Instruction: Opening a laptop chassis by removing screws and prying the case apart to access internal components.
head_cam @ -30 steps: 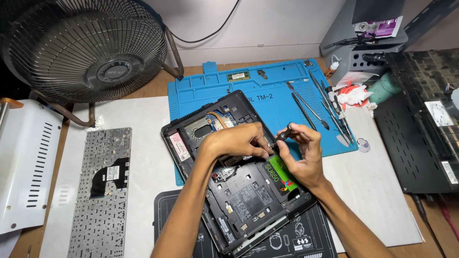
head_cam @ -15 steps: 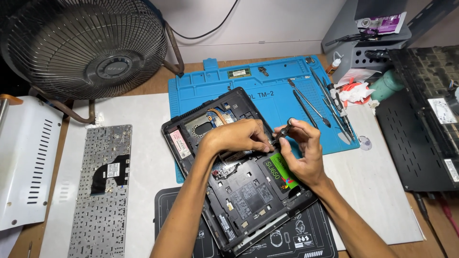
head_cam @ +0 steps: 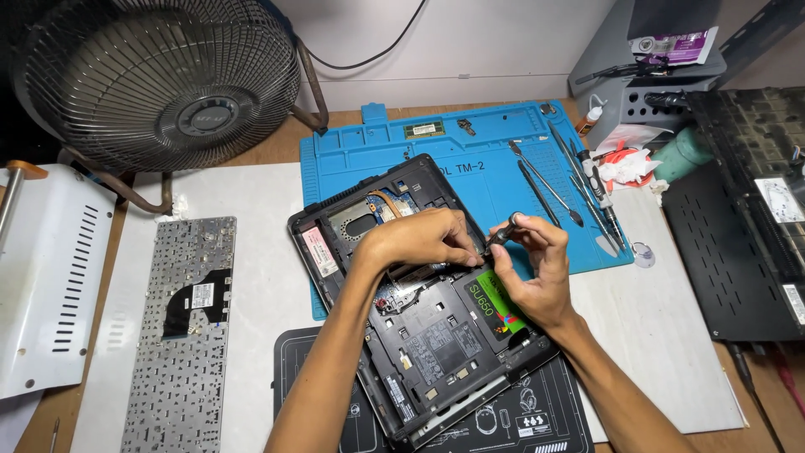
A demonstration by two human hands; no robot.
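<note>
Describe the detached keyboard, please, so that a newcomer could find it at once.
Start at the big black fan at the top left. Directly below it, on the pale mat, lies the keyboard, left of the opened laptop. It alone lies face down, showing a perforated metal back.

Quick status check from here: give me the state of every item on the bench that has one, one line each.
Laptop: bottom cover off, internals exposed.
Drive: seated in its bay.
Screwdriver: gripped by right hand, tip down at the laptop.
Left hand: fingertips pinched at the screwdriver tip.
Keyboard: detached, face down on the table.
Fan: blades show no blur.
Spare tools: lying unused on the blue mat.
</note>
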